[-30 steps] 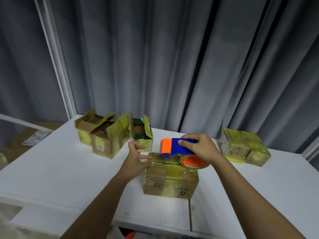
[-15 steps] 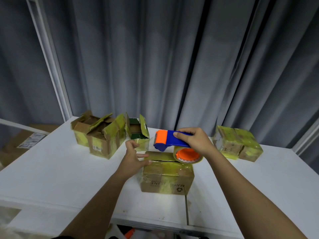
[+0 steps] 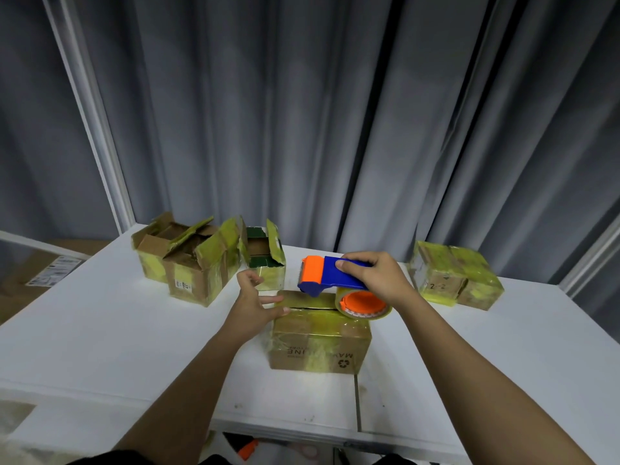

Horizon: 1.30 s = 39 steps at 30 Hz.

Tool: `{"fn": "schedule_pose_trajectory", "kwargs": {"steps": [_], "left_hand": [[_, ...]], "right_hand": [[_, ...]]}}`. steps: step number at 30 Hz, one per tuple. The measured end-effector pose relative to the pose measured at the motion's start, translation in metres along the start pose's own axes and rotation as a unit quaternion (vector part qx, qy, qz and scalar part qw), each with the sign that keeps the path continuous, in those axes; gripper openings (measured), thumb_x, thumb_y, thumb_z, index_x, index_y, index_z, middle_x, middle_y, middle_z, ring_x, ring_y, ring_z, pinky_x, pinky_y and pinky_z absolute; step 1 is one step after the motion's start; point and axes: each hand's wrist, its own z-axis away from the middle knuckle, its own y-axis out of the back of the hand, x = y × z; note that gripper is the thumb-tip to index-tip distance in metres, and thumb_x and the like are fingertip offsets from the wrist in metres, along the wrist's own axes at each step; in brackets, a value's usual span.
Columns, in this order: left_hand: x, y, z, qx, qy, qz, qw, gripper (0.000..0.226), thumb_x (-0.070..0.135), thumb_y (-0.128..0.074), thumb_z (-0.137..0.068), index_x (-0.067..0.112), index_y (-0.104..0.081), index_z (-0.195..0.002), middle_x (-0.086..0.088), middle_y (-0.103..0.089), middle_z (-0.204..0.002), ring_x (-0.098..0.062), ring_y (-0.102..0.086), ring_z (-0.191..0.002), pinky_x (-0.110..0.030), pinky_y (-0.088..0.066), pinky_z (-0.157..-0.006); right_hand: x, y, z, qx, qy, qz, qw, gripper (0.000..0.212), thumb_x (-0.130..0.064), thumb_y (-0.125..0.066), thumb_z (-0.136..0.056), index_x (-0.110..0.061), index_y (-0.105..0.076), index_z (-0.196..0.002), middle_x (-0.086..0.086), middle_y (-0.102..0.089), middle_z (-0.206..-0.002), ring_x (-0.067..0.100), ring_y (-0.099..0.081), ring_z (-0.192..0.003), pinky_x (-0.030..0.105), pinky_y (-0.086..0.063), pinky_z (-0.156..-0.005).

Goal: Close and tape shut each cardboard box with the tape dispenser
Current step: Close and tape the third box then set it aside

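Ok, left to right. Far left, below the white table (image 3: 100, 330), a flat cardboard piece with a label (image 3: 43, 273), partly cut off. On the table's back left: two open boxes (image 3: 188, 260) touching each other, flaps up, yellowed tape on the sides. Just right of them a smaller open box (image 3: 263, 263), dark green inside, flaps standing.

Left hand (image 3: 253, 305): fingers straight and spread, fingertips resting on the top left edge of the centre box (image 3: 318, 340); grasping nothing. Centre box sits closed near the front edge, top covered in glossy tape, recycling mark and upside-down print on the near face.

Right hand (image 3: 372, 276): fingers curled round the blue handle of the tape dispenser (image 3: 332, 275). Orange head points left, tape roll with orange hub hangs at the box's top right corner. Whether the roll touches the box, cannot tell.

Back right: two taped-shut boxes (image 3: 453, 275) side by side, "2-2" on one. Grey curtain (image 3: 302, 112) behind everything.
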Motion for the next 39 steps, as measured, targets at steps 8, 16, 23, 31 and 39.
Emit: {"fn": "schedule_pose_trajectory", "kwargs": {"steps": [8, 16, 23, 31, 39], "left_hand": [[0.003, 0.002, 0.005, 0.0, 0.005, 0.015, 1.0, 0.07, 0.0, -0.079, -0.07, 0.032, -0.024, -0.1, -0.006, -0.034, -0.128, -0.02, -0.067, -0.098, -0.046, -0.053, -0.09], [0.009, 0.001, 0.01, -0.003, 0.033, 0.044, 0.998, 0.076, -0.002, -0.078, -0.071, 0.023, -0.019, -0.112, -0.008, -0.032, -0.135, -0.02, -0.065, -0.103, -0.016, -0.053, -0.076], [0.019, 0.037, 0.017, 0.103, 0.118, 0.084, 0.984, 0.035, 0.051, -0.057, -0.088, 0.02, -0.049, -0.102, 0.002, -0.051, -0.118, -0.015, -0.048, -0.113, -0.03, -0.037, -0.097], [0.02, 0.041, 0.024, 0.179, 0.092, 0.052, 0.978, 0.029, 0.033, -0.055, -0.094, 0.012, -0.049, -0.073, -0.002, -0.048, -0.075, -0.016, -0.047, -0.074, -0.027, -0.039, -0.072], [0.021, 0.036, 0.021, 0.216, 0.086, 0.068, 0.97, 0.026, 0.033, -0.056, -0.094, 0.011, -0.051, -0.079, -0.001, -0.048, -0.078, -0.019, -0.054, -0.083, -0.024, -0.038, -0.068]], "right_hand": [[0.006, -0.012, -0.003, -0.013, 0.009, 0.025, 1.0, 0.023, -0.047, -0.067, -0.085, -0.03, -0.071, -0.1, -0.009, -0.07, -0.102, 0.012, -0.063, -0.092, 0.03, -0.053, -0.077], [0.011, -0.013, -0.002, -0.009, 0.007, 0.042, 0.999, 0.034, -0.049, -0.065, -0.085, -0.028, -0.069, -0.112, -0.008, -0.069, -0.109, 0.011, -0.061, -0.094, 0.025, -0.051, -0.073], [0.01, -0.013, -0.004, -0.027, 0.013, 0.069, 0.997, 0.031, -0.05, -0.063, -0.086, -0.029, -0.069, -0.109, -0.008, -0.069, -0.106, 0.012, -0.062, -0.092, 0.026, -0.052, -0.074], [0.006, -0.015, -0.005, -0.054, 0.024, 0.092, 0.994, 0.032, -0.05, -0.062, -0.087, -0.029, -0.068, -0.11, -0.009, -0.068, -0.101, 0.011, -0.062, -0.09, 0.022, -0.047, -0.069], [0.005, -0.014, -0.005, -0.053, 0.025, 0.09, 0.994, 0.034, -0.049, -0.061, -0.087, -0.027, -0.068, -0.112, -0.009, -0.068, -0.102, 0.012, -0.062, -0.091, 0.023, -0.049, -0.071]]}}
